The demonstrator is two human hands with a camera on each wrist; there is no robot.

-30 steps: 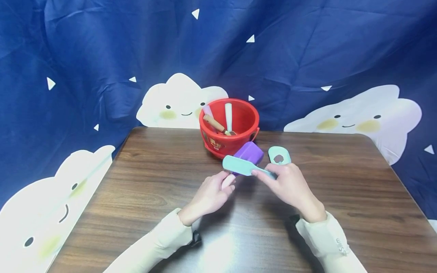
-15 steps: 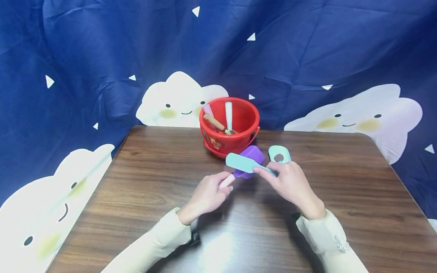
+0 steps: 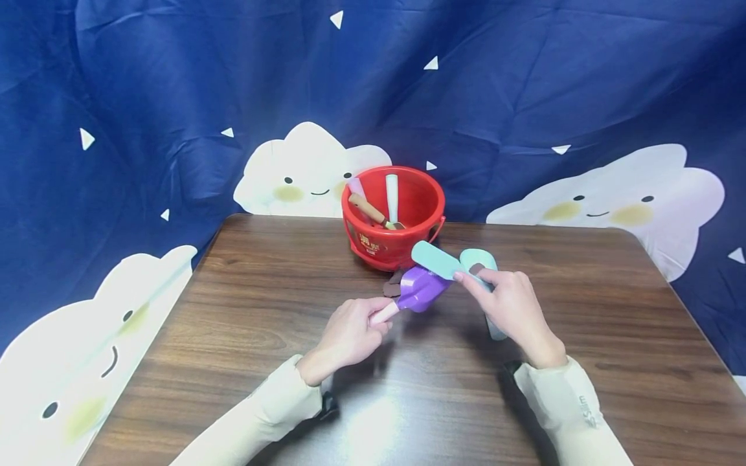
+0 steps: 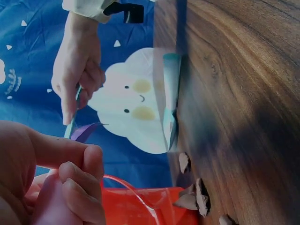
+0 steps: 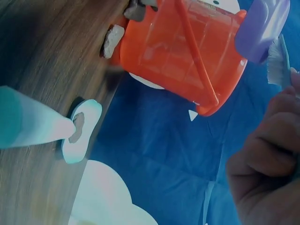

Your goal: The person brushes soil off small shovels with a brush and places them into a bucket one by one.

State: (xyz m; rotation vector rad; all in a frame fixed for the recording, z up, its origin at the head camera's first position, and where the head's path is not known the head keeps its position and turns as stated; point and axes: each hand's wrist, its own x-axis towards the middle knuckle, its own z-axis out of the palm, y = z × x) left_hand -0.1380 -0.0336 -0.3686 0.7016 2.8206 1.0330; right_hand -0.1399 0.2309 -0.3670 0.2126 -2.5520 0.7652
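Observation:
My left hand [image 3: 352, 333] grips the pale pink handle of a purple toy shovel [image 3: 421, 289], its head tilted above the table before the bucket. In my right hand [image 3: 519, 314] is a light blue brush [image 3: 437, 260]; its white bristles [image 5: 276, 65] are at the shovel's edge in the right wrist view, and whether they touch it I cannot tell. Brown clumps [image 4: 199, 197] lie on the table near the bucket. Beneath the right hand, partly hidden, lies a mint-coloured shovel [image 5: 82, 136] with a brown clump on its head.
A red bucket [image 3: 387, 249] stands at the back of the wooden table [image 3: 262, 285], holding several handled tools, among them a wooden-handled one [image 3: 367, 208]. Behind the table hangs a blue curtain [image 3: 466, 97] with cloud faces.
The brush has moved right and slightly away from me. The purple shovel's head has turned and come a little nearer, and brown clumps now show beside it.

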